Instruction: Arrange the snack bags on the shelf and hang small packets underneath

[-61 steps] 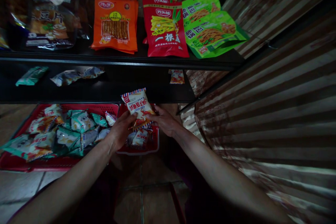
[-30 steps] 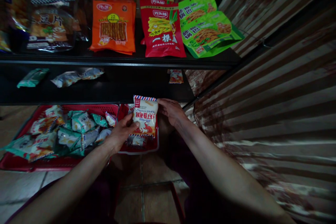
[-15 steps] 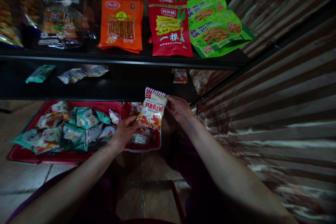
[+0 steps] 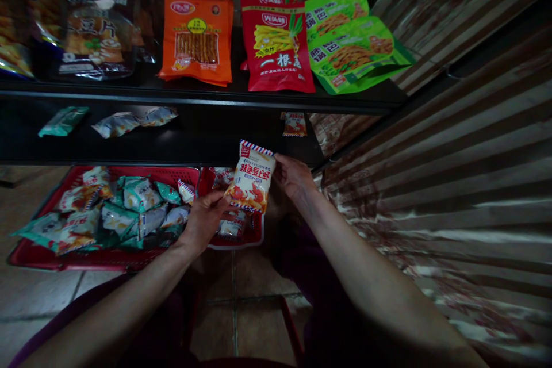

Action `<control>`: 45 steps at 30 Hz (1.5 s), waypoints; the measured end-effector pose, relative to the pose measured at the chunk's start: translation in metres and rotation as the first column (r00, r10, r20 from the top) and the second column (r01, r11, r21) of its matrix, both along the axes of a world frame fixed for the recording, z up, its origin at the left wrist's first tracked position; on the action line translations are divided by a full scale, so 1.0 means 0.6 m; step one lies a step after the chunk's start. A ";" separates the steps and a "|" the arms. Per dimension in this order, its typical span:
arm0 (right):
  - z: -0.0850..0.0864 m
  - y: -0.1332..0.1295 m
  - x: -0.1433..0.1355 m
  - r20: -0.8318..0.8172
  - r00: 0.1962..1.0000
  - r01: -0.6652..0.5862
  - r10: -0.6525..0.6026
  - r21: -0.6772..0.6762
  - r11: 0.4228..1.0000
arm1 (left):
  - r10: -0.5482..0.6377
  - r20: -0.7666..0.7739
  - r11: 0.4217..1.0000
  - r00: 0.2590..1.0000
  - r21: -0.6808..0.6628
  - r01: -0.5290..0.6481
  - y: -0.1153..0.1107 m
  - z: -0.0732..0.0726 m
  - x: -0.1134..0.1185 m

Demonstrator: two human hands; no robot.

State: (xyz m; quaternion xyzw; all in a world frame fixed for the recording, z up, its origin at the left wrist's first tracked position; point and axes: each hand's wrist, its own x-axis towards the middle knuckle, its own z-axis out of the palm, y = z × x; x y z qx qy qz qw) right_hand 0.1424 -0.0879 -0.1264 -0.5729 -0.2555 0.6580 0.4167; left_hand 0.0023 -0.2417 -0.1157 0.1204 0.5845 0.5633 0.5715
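I'd judge the white snack bag point(image 4: 250, 175) light, puffy, slightly slippery and easily crushed (brittle crisps inside, I suspect), best pinched by its striped end seams. I see it tilted above the small red basket point(image 4: 259, 231), before the lower shelf point(image 4: 224, 133). The left hand point(image 4: 206, 215) grips its lower left corner; the right hand point(image 4: 296, 177), fingers nearly closed, pinches the upper right.

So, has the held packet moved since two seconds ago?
Yes: in the head view, the held packet has shifted right, nearer the small packet at the right end of the lower shelf.
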 end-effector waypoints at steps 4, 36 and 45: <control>0.007 -0.008 -0.005 -0.028 0.992 -0.125 0.124 -0.011 0.992 | 0.062 -0.041 0.998 0.997 -0.014 -0.063 -0.001 0.000 -0.003; 0.018 -0.069 -0.024 -0.004 0.871 -0.492 0.492 0.013 0.871 | 0.191 0.135 0.980 0.972 0.033 -0.197 0.023 -0.002 -0.016; 0.003 -0.064 -0.018 0.027 0.841 -0.541 0.541 0.097 0.835 | 0.239 0.209 0.968 0.948 -0.131 -0.215 0.039 0.022 -0.025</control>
